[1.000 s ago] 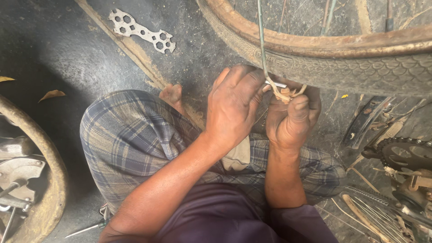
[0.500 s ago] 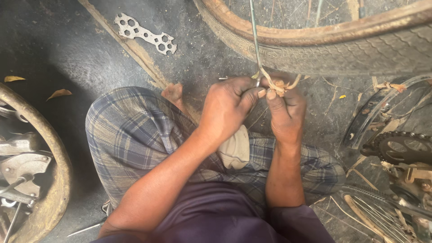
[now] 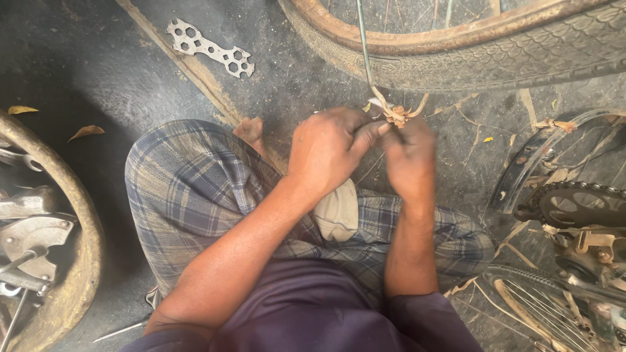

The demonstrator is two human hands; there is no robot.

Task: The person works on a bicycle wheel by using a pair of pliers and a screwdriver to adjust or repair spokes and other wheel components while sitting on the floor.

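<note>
Across the top of the view runs the big bicycle wheel (image 3: 495, 52), its worn tyre and rusty rim lying over the dark concrete floor (image 3: 98, 78). Below it we sit cross-legged in checked cloth (image 3: 189, 189), 2 forearms reaching forward over our lap. At the left edge we see a second rusty rim (image 3: 81, 261) with metal parts inside it, and at the right a chainring (image 3: 577, 205) beside another spoked wheel (image 3: 541, 306). Farther up the floor lies a flat multi-hole spanner (image 3: 208, 47), well apart from us and untouched.

Our left hand (image 3: 329, 150) and right hand (image 3: 411, 160) are close together, fingertips meeting just under the tyre. Both pinch a small knot of tan strips (image 3: 399, 116), which sits at the lower end of a thin wire (image 3: 362, 45) coming down from the wheel. Whether the right hand is fully clamped we cannot tell, as it is blurred.

We judge the work to be midway: the strips are gathered at the wire's end, but loose tails stick out, so the binding looks unfinished.
</note>
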